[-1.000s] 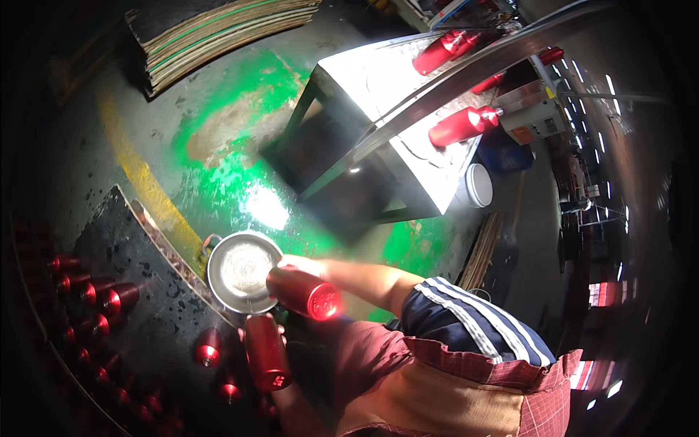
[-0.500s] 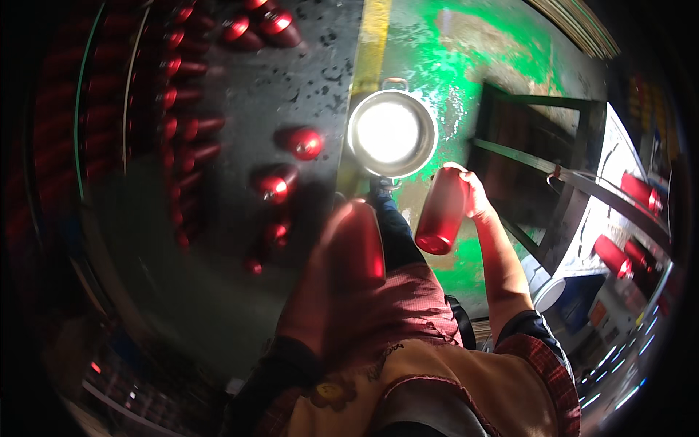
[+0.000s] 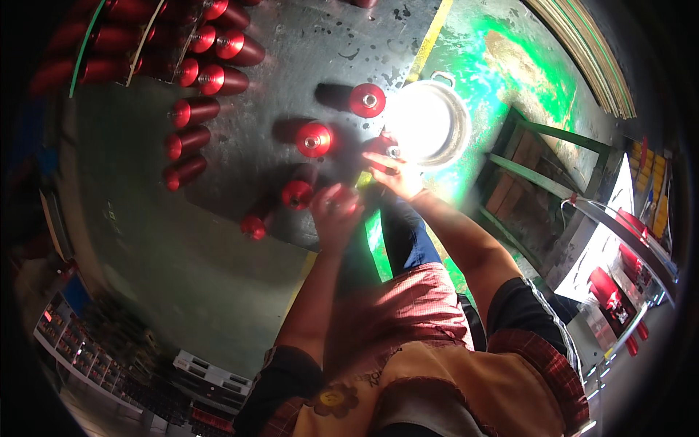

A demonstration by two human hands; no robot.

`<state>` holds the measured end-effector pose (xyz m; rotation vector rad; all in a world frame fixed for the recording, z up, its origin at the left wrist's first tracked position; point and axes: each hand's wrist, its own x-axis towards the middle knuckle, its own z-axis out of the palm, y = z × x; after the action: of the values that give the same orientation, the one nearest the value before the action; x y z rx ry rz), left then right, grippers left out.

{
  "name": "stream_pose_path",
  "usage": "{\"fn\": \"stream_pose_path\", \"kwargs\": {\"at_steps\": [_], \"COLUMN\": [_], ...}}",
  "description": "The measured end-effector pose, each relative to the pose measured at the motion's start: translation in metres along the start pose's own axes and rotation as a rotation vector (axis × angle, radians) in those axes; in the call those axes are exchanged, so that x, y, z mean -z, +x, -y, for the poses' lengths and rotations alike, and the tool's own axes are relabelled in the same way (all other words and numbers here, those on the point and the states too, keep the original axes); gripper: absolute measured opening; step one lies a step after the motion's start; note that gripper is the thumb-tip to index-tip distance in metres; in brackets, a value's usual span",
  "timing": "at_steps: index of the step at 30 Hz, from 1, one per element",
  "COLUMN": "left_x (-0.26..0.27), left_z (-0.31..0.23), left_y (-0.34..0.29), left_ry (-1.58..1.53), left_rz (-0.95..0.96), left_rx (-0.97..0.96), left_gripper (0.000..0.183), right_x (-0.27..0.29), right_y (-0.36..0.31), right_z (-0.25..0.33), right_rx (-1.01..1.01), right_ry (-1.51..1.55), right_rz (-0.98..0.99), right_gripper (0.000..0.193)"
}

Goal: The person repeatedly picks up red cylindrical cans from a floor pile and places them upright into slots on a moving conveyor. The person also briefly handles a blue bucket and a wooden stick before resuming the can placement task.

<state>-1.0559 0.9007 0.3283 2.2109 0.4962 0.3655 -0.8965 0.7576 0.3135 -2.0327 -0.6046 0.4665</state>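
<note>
Your left hand (image 3: 336, 211) has come down since half a second ago and is now closed around a red spool (image 3: 341, 198), low over the dark mat (image 3: 240, 175) on the floor; the spool is blurred, so you can't tell whether it has touched down yet. Your right hand (image 3: 393, 175), which held its red spool up in the air a moment ago, now reaches forward with the fingers wrapped on that second spool (image 3: 384, 146), right at the near rim of the shiny metal pan (image 3: 455, 138). Both spools look close to being put down.

They are smooth red cylinders with a flat round end and a pale hub. Just beyond your hands, several upright spools (image 3: 314, 138) stand apart on the mat, and farther off lying spools (image 3: 193, 111) line up in rows.
</note>
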Motion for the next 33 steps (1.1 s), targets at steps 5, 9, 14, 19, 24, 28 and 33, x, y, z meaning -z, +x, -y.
{"fn": "stream_pose_path", "kwargs": {"at_steps": [5, 9, 14, 19, 24, 28, 33], "left_x": [-0.011, 0.011, 0.04, 0.043, 0.044, 0.07, 0.146], "left_z": [0.031, 0.041, 0.066, 0.096, 0.091, 0.076, 0.107], "left_y": [-0.02, -0.05, -0.082, -0.102, -0.125, -0.136, -0.096], "left_ry": [0.089, 0.076, 0.115, 0.208, 0.239, 0.168, 0.076], "left_rz": [-0.081, -0.057, -0.094, -0.215, -0.15, -0.103, -0.37], "left_rx": [-0.049, 0.038, 0.167, 0.253, 0.279, 0.347, 0.33], "left_gripper": [0.029, 0.031, 0.036, 0.042, 0.028, 0.023, 0.026], "right_x": [-0.039, -0.055, -0.07, -0.064, -0.046, -0.038, -0.05], "right_y": [0.02, 0.018, 0.001, -0.013, -0.016, 0.007, 0.106], "right_z": [-0.016, -0.024, -0.017, 0.003, 0.024, 0.06, 0.112], "right_rx": [0.191, 0.163, 0.175, 0.15, 0.111, 0.161, 0.366], "right_ry": [-0.17, -0.19, -0.337, -0.438, -0.439, -0.336, -0.547], "right_rz": [-0.002, 0.003, 0.111, 0.111, 0.208, 0.151, 0.084], "right_gripper": [0.047, 0.047, 0.05, 0.061, 0.06, 0.059, 0.066]}}
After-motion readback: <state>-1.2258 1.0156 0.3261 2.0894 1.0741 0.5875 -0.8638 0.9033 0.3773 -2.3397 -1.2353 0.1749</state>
